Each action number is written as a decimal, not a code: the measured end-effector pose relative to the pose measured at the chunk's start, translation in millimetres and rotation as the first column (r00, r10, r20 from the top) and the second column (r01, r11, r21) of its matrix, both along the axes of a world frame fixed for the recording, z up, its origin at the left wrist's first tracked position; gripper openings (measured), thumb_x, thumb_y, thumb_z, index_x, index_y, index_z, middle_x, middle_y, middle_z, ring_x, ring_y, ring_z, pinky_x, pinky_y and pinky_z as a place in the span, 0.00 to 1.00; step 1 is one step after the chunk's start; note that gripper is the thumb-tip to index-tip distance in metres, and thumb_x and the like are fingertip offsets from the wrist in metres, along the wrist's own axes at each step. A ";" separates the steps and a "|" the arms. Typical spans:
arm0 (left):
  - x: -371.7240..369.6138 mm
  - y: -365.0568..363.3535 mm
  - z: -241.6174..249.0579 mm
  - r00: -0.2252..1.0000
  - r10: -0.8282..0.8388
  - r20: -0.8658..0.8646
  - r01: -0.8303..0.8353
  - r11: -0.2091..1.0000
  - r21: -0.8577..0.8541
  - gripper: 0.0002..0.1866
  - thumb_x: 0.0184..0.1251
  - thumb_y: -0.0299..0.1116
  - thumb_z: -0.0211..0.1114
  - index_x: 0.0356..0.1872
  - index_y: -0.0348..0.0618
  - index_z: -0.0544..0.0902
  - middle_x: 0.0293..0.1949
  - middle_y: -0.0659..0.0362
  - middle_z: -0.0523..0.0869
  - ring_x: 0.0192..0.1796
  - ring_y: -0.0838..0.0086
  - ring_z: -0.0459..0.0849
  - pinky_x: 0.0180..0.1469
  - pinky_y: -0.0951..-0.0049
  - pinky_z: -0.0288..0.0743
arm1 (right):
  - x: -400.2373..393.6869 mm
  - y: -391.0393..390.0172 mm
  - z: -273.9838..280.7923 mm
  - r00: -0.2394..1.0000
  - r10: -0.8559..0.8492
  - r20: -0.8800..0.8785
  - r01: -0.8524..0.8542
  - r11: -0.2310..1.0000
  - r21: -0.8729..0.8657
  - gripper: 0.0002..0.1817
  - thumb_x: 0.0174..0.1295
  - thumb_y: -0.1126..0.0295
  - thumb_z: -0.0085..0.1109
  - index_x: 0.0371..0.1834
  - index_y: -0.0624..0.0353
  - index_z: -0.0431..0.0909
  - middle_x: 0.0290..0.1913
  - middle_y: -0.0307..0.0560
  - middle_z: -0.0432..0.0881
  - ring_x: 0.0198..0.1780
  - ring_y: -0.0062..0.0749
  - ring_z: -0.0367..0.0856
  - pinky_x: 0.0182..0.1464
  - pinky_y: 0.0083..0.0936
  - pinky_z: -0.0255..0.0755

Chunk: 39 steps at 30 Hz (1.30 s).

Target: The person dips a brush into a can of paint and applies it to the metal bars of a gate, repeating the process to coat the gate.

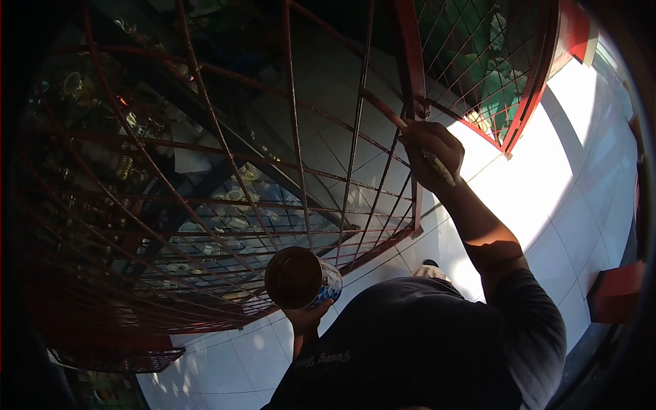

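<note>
My right hand (435, 147) is closed around a slim paintbrush (389, 111). Its pale, speckled handle sticks out below my fist, and its reddish front end points up and left. The tip overlaps a thin bar of the red metal grille (292, 89), close beside the thick red upright (408, 61). Lower down, my left hand (307, 316) grips an open paint can (326, 283) with a blue and white label, its mouth tilted toward me. Dark brownish shadow fills the can's inside. The grille stands right behind the can.
Behind the bars a dark-framed glass case (253, 184) holds many small shiny items. Another red grille panel (478, 68) angles off at upper right. Pale floor tiles (547, 198) lie partly in bright sun. A red block (615, 292) stands at the right.
</note>
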State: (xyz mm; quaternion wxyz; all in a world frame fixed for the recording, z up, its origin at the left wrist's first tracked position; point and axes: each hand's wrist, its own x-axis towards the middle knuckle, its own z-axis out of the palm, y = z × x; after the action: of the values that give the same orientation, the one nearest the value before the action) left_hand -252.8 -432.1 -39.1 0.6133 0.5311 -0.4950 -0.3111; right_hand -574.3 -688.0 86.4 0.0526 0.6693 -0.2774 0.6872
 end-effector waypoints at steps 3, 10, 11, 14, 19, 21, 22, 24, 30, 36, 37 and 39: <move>0.7 -0.8 1.1 1.000 -0.004 0.011 0.004 1.000 -0.008 0.64 0.33 0.29 0.88 0.76 0.45 0.54 0.68 0.50 0.72 0.69 0.57 0.75 0.72 0.54 0.73 | 1.2 13.7 -12.5 0.838 0.356 -0.414 -0.331 0.934 0.132 0.12 0.51 0.82 0.74 0.36 0.58 0.84 0.37 0.47 0.88 0.38 0.36 0.90 0.37 0.27 0.84; 2.1 3.8 -7.4 1.000 0.000 0.018 0.000 1.000 -0.031 0.64 0.33 0.29 0.88 0.75 0.44 0.54 0.67 0.49 0.73 0.69 0.57 0.76 0.71 0.54 0.74 | -3.3 -4.8 20.7 0.998 -0.044 -0.046 0.037 0.989 -0.145 0.11 0.51 0.82 0.73 0.36 0.55 0.87 0.38 0.48 0.87 0.35 0.36 0.88 0.35 0.27 0.82; 2.2 4.4 -9.6 1.000 -0.001 0.019 0.001 0.999 -0.040 0.64 0.33 0.29 0.88 0.75 0.44 0.55 0.67 0.49 0.73 0.69 0.57 0.76 0.71 0.54 0.74 | 0.3 -1.6 11.8 0.996 -0.052 -0.066 0.043 0.990 -0.138 0.12 0.50 0.83 0.73 0.37 0.56 0.87 0.39 0.47 0.88 0.35 0.36 0.88 0.35 0.27 0.82; 4.2 6.1 -14.1 1.000 -0.003 0.030 0.005 0.998 -0.066 0.64 0.33 0.29 0.88 0.75 0.43 0.55 0.67 0.49 0.73 0.68 0.58 0.76 0.71 0.55 0.74 | 13.2 13.6 -49.9 0.937 0.177 -0.301 -0.152 0.983 0.106 0.12 0.52 0.78 0.74 0.41 0.58 0.86 0.41 0.50 0.87 0.39 0.37 0.89 0.40 0.26 0.82; 5.5 6.7 0.9 0.998 -0.055 0.016 0.056 0.998 -0.027 0.63 0.32 0.28 0.89 0.74 0.42 0.57 0.65 0.49 0.74 0.67 0.58 0.78 0.70 0.55 0.75 | 28.6 57.6 -49.4 0.941 0.222 -0.254 -0.116 0.919 0.376 0.08 0.56 0.72 0.72 0.40 0.55 0.88 0.38 0.44 0.88 0.37 0.32 0.88 0.40 0.25 0.81; -5.3 2.0 4.1 0.989 -0.057 -0.135 0.048 0.996 -0.069 0.61 0.32 0.28 0.89 0.73 0.41 0.60 0.64 0.49 0.76 0.65 0.59 0.79 0.69 0.56 0.76 | 33.8 70.0 -12.3 0.979 0.095 -0.180 -0.042 0.959 0.280 0.04 0.56 0.74 0.71 0.35 0.52 0.89 0.34 0.38 0.89 0.31 0.29 0.86 0.35 0.25 0.81; -6.9 1.5 5.7 0.990 -0.059 -0.129 0.051 0.996 -0.067 0.60 0.32 0.29 0.89 0.72 0.41 0.60 0.64 0.50 0.76 0.66 0.59 0.79 0.69 0.57 0.76 | 32.8 73.9 4.5 0.985 0.095 -0.146 -0.049 0.955 0.293 0.03 0.57 0.74 0.70 0.34 0.54 0.88 0.33 0.39 0.88 0.32 0.29 0.87 0.36 0.24 0.80; -6.0 -1.4 12.0 0.987 -0.089 -0.133 0.080 0.995 -0.067 0.61 0.31 0.30 0.89 0.72 0.41 0.61 0.64 0.50 0.76 0.66 0.59 0.79 0.68 0.57 0.76 | 30.4 84.0 27.3 0.976 0.217 0.034 -0.214 0.909 0.356 0.03 0.60 0.78 0.67 0.37 0.60 0.84 0.35 0.42 0.86 0.36 0.26 0.84 0.40 0.22 0.76; -4.8 -13.1 28.0 0.997 -0.064 -0.033 0.061 0.993 -0.105 0.66 0.25 0.39 0.92 0.73 0.40 0.60 0.65 0.48 0.75 0.68 0.58 0.77 0.69 0.53 0.73 | 34.9 101.5 61.7 0.849 0.433 0.303 -0.526 0.750 0.401 0.04 0.66 0.81 0.56 0.42 0.65 0.76 0.40 0.44 0.80 0.43 0.25 0.78 0.52 0.25 0.72; -4.8 -15.3 34.7 0.989 0.024 0.144 -0.013 0.996 -0.083 0.65 0.25 0.46 0.92 0.71 0.39 0.63 0.63 0.46 0.77 0.66 0.55 0.79 0.66 0.55 0.75 | 111.5 132.3 99.8 0.694 0.720 0.019 -0.540 0.503 0.675 0.06 0.64 0.82 0.62 0.43 0.64 0.78 0.37 0.42 0.82 0.38 0.22 0.79 0.44 0.20 0.73; -6.2 -16.0 34.8 0.990 0.026 0.138 -0.014 0.996 -0.084 0.65 0.26 0.46 0.92 0.71 0.38 0.63 0.63 0.46 0.78 0.65 0.54 0.80 0.65 0.55 0.76 | 123.5 134.1 101.2 0.665 0.744 -0.065 -0.499 0.507 0.703 0.07 0.63 0.82 0.63 0.42 0.64 0.79 0.36 0.42 0.83 0.37 0.20 0.80 0.41 0.18 0.72; -5.6 -17.3 39.1 0.991 0.027 0.129 -0.015 0.996 -0.089 0.63 0.26 0.47 0.92 0.70 0.38 0.65 0.61 0.46 0.79 0.63 0.54 0.82 0.64 0.56 0.77 | 143.2 136.1 102.4 0.585 0.794 -0.165 -0.432 0.477 0.766 0.07 0.63 0.84 0.64 0.42 0.64 0.79 0.34 0.41 0.83 0.34 0.18 0.80 0.37 0.15 0.72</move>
State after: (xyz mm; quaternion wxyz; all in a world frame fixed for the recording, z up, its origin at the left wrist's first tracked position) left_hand -258.3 -449.3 0.0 0.6058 0.5279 -0.5416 -0.2471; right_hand -431.0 -551.9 188.8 -0.3754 0.8490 -0.2026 0.3118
